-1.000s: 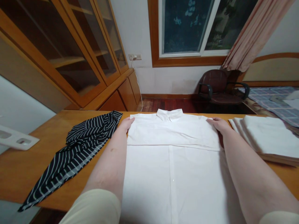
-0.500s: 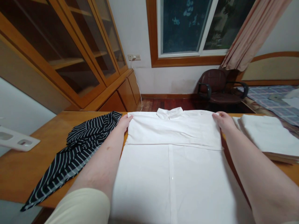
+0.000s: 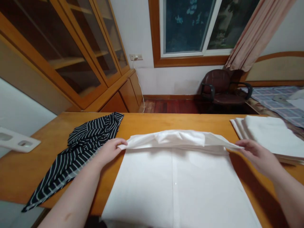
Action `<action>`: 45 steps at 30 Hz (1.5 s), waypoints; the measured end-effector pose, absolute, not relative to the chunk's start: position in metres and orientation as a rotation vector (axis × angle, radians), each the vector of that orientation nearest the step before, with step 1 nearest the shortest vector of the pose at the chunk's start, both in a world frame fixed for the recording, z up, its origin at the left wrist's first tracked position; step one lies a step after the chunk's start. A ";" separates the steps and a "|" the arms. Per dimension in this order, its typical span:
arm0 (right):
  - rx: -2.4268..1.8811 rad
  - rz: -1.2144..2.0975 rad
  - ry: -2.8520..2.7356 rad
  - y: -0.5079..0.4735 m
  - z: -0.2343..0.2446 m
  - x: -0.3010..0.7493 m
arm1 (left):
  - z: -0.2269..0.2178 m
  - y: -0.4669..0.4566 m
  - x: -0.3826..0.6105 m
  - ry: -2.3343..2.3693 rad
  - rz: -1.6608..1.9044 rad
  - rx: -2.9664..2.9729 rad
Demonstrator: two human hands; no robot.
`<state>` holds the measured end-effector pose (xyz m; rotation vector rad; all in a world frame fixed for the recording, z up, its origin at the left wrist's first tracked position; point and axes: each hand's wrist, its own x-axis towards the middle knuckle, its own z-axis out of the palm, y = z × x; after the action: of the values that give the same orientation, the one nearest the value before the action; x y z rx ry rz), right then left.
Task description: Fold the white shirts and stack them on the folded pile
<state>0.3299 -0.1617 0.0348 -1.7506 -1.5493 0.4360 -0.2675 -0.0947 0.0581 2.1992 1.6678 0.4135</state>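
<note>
A white shirt [image 3: 152, 180] lies spread on the wooden table, its front placket running down the middle toward me. Its far part is lifted and folded over toward me, and the collar is hidden within that fold. At the fold's left corner my left hand [image 3: 111, 151] pinches the cloth between thumb and fingers. My right hand [image 3: 257, 155] grips the opposite corner, with the fabric pulled out between both hands. Beside my left hand and forearm lies a crumpled black garment with white stripes [image 3: 87, 142].
A stack of folded white cloth [image 3: 273, 134] sits at the right of the table [image 3: 147, 122]. On the left is a white plastic piece with oval openings [image 3: 20, 142]. Beyond stand a glass-door cabinet [image 3: 114, 82], a brown armchair [image 3: 220, 87] and a bed [image 3: 282, 98].
Both hands have drawn the shirt's far edge toward me, and the right hand has also moved outward. The collar has gone out of sight in the fold, baring the table behind it.
</note>
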 end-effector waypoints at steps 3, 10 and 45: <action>-1.796 0.093 -2.052 -0.178 0.023 0.309 | 0.048 -0.118 -0.242 1.684 0.271 2.522; -1.802 -0.160 -2.318 -0.177 -0.015 0.257 | -0.001 -0.129 -0.197 1.515 0.125 2.592; -1.825 0.006 -1.838 -0.062 -0.015 0.286 | 0.002 -0.027 -0.168 1.507 0.331 2.419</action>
<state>0.2856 -0.0616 -0.0155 -1.8253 -1.8383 0.0062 -0.1684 -0.0271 0.0022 2.4185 1.5071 0.3306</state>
